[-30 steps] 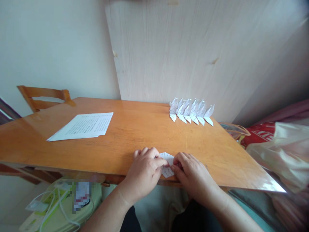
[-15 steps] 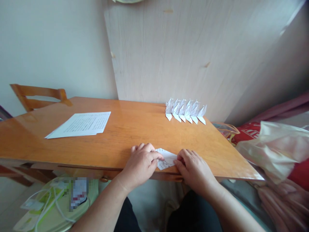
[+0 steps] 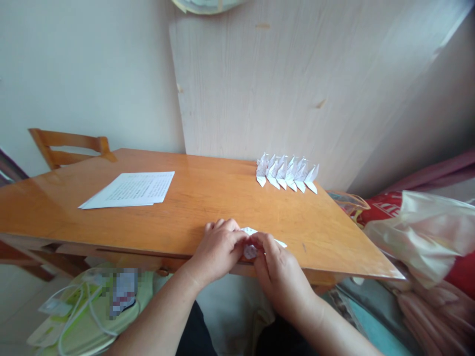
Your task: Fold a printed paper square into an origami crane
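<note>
A folded piece of printed white paper (image 3: 251, 251) lies at the front edge of the wooden table (image 3: 208, 193), partly covered by both hands. My left hand (image 3: 219, 247) grips its left side, thumb and index finger pressed together on it. From the right, my right hand (image 3: 276, 267) pinches the middle of the paper close to my left fingertips. One pointed corner sticks out past the right knuckles. Farther back on the right stand several folded paper pieces (image 3: 285, 173) with upright points, packed in rows.
A stack of printed sheets (image 3: 137, 190) lies on the table's left part. Behind it is a wooden chair (image 3: 70, 143). A whitish plastic bag (image 3: 423, 232) and red items crowd the right side. Below left, a green stool (image 3: 141, 301) carries white cables.
My right hand has moved left across the paper, from its right corner to its middle, beside my left fingers. My left hand stays almost in place. The view has shifted slightly.
</note>
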Motion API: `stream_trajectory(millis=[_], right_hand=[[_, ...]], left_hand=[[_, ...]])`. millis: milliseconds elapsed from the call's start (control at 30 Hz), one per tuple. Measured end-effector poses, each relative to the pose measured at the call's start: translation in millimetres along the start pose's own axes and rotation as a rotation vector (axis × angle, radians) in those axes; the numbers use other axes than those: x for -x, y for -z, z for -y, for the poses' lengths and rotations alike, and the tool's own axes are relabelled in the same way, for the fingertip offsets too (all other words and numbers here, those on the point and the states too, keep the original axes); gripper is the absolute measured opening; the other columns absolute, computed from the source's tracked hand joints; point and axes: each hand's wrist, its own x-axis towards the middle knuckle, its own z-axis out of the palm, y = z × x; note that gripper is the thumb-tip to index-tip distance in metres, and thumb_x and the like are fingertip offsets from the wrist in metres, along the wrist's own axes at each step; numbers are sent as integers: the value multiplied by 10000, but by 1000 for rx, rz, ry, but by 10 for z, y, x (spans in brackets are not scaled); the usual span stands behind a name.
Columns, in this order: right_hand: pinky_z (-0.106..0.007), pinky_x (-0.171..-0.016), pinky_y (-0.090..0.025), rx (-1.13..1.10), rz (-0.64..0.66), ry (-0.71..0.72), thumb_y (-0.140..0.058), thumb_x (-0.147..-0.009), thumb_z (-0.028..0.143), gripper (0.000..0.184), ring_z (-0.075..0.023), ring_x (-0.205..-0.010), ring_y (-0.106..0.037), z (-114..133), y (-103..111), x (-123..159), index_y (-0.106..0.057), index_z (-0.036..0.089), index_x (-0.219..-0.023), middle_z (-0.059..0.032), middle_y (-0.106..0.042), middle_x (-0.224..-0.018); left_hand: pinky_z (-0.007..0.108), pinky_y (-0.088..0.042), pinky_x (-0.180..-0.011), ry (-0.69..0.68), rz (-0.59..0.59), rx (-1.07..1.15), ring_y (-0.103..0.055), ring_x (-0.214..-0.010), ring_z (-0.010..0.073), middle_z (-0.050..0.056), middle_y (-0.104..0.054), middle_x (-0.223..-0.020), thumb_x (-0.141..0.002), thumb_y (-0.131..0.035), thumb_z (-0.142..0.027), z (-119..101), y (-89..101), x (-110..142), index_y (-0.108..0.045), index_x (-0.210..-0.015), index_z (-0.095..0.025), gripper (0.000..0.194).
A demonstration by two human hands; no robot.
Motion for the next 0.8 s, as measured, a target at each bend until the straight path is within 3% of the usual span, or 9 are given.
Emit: stream_trajectory(millis=[100,233,467,667,800], right_hand=[[-324,-709,-463,89,24,-38,-409,-908,69,212,-217,-782,-609,1,-50,3,-532,174,-1045,-73,-659,-884],[-353,-802,-473,176,120,20,-427,-889,34,224,-234,-899,-606,31,-21,-9,-558,182,-994,-81,-666,-954],[-381,-949,-480,322,205,120,-456,-912,48,324,-251,-1059,-593,62,7,-53,-661,160,-1137,-114,-676,-1133],[-394,-957,-488,377,224,155,-464,-912,51,372,-257,-1080,-583,25,-30,-30,-670,152,-1205,-124,-661,-1186],[-400,-947,-495,363,238,139,-470,-902,44,383,-255,-1052,-592,37,-10,-35,-669,166,-1206,-114,-666,-1162]], left_hand=[[378,-335,-819,30,-26,32,-547,-1001,229,-2,-649,-1008,-911,-600,-258,-4,-22,-2,-662,-1009,-298,122],[386,-340,-831,60,-69,97,-580,-988,220,-15,-678,-977,-911,-609,-281,21,-35,-9,-611,-944,-255,43],[377,-366,-898,144,-75,192,-615,-974,187,-30,-698,-973,-888,-498,-130,185,102,91,-605,-906,-243,157],[363,-377,-902,112,-30,147,-611,-963,185,-29,-688,-948,-829,-541,-122,196,164,142,-664,-862,-246,177],[376,-390,-885,117,-40,90,-613,-939,201,-8,-673,-921,-882,-559,-203,157,148,128,-661,-812,-231,126]])
